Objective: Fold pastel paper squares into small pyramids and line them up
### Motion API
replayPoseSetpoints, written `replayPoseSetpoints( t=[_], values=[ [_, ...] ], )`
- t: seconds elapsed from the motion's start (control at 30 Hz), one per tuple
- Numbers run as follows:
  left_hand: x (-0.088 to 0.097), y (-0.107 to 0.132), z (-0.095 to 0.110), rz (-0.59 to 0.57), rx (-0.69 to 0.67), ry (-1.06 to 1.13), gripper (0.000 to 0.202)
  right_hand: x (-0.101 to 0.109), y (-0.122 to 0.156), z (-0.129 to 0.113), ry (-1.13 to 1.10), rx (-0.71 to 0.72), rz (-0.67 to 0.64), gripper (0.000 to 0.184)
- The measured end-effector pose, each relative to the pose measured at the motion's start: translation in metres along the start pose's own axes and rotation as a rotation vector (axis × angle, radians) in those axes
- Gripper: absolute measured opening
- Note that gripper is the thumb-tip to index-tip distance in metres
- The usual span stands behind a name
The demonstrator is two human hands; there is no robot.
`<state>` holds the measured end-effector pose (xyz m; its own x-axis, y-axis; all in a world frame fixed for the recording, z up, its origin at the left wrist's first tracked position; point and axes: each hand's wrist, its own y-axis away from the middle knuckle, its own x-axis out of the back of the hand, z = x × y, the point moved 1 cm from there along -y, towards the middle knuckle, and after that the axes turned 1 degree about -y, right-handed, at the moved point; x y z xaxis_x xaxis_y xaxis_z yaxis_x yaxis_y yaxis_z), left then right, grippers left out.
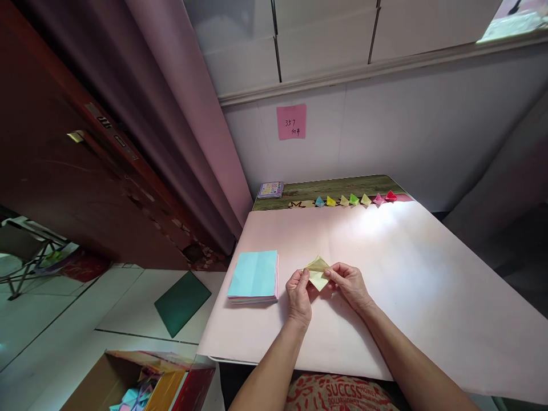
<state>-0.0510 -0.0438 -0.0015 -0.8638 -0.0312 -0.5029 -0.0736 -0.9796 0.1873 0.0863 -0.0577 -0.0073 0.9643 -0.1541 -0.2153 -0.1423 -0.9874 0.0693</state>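
Observation:
A folded pale yellow paper point(318, 274), roughly diamond-shaped, is held up between both hands a little above the table. My left hand point(298, 291) pinches its left corner between thumb and fingers. On the right corner, my right hand point(349, 282) grips with the thumb on top and the fingers behind. To the left of my left hand lies a stack of square paper point(254, 275), light blue on top with pinkish sheets below. Along the far side of the table stands a row of several small folded paper pieces point(354, 199) in blue, yellow, green, pink and red.
A pale pink cover lies over the table point(428, 297). Small printed cards point(270, 189) sit at its far left corner. A pink note point(291, 122) is stuck on the wall. Left on the floor are a dark green sheet point(182, 303) and an open cardboard box point(92, 382) with paper scraps.

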Motion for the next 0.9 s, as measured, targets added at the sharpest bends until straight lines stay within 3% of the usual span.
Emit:
replayPoseSetpoints(
  t=[0.23, 0.43, 0.57, 0.73, 0.9],
  values=[
    [0.0049, -0.0023, -0.0029, -0.129, 0.003, -0.225, 0.035, 0.0019, -0.0006, 0.0019, 0.041, 0.117, 0.101, 0.032],
    [0.0034, -0.0054, -0.0038, -0.138, -0.004, -0.296, 0.030, 0.0050, -0.0022, 0.0042, 0.181, 0.378, 0.107, 0.057],
    [0.0027, -0.0066, -0.0059, -0.106, -0.032, -0.335, 0.026, 0.0062, -0.0006, 0.0004, 0.308, 0.507, 0.126, 0.045],
    [0.0032, -0.0066, -0.0066, -0.140, 0.054, -0.400, 0.021, 0.0064, -0.0002, 0.0006, 0.333, 0.521, 0.132, 0.044],
    [0.0003, -0.0054, -0.0036, -0.162, 0.071, -0.407, 0.015, 0.0060, -0.0013, 0.0025, 0.343, 0.570, 0.117, 0.012]
  ],
)
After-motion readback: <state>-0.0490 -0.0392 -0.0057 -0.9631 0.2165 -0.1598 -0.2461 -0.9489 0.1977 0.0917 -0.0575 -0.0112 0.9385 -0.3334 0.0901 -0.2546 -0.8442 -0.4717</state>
